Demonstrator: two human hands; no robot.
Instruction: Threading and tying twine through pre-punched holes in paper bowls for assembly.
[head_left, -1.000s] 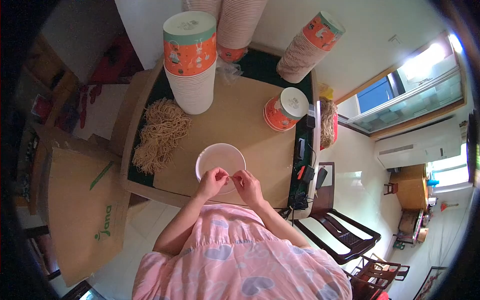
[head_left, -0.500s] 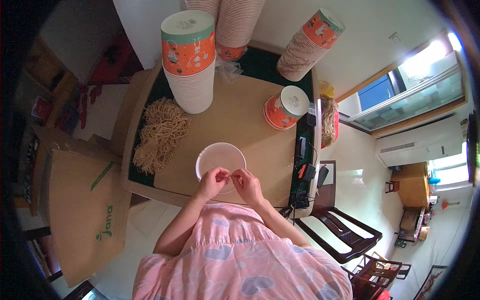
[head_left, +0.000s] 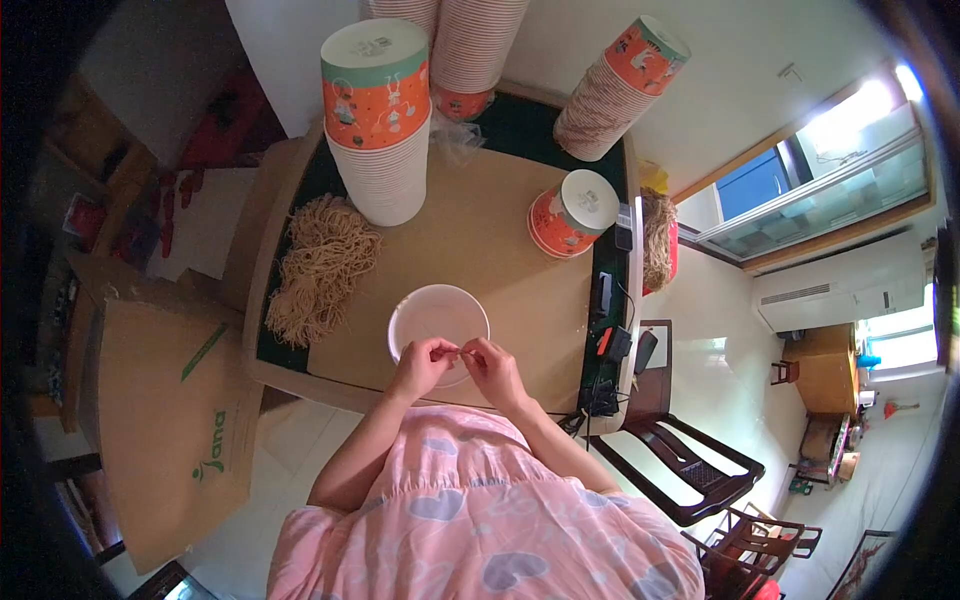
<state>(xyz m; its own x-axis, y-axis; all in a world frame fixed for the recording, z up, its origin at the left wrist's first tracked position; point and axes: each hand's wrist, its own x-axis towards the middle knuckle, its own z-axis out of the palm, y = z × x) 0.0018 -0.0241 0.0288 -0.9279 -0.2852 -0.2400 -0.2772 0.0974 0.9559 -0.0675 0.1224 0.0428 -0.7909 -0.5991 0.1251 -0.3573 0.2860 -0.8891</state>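
Seen from above: a white bowl (head_left: 438, 318) resting on the brown tabletop (head_left: 480, 230), close to the near edge. At the near rim of the bowl, left hand (head_left: 420, 366) and right hand (head_left: 494, 368), fingertips of both drawn together and meeting over the rim, pinched on something small and thin between them; too small to tell what it is, or whether it belongs to the rim itself. Forearms coming up from a pink garment with pale heart shapes (head_left: 480, 520), just nearer than the bowl. Left of the bowl, at the table's left border, a loose heap of pale brown dry noodles (head_left: 318, 268). Beyond the bowl and to its left, a tall stack of paper cups (head_left: 378, 120) with an orange and green band, standing upright. Beyond the bowl to the right, a single orange cup with a white lid (head_left: 572, 212), tilted toward the lens. Farther behind the bowl, along the wall, more cup stacks: one pale stack (head_left: 478, 50) and one leaning stack with an orange top (head_left: 618, 88). Off the table, well left of the bowl, a large cardboard box (head_left: 165, 410) on the floor. Right of the bowl, past the table edge, a dark chair (head_left: 690, 470).
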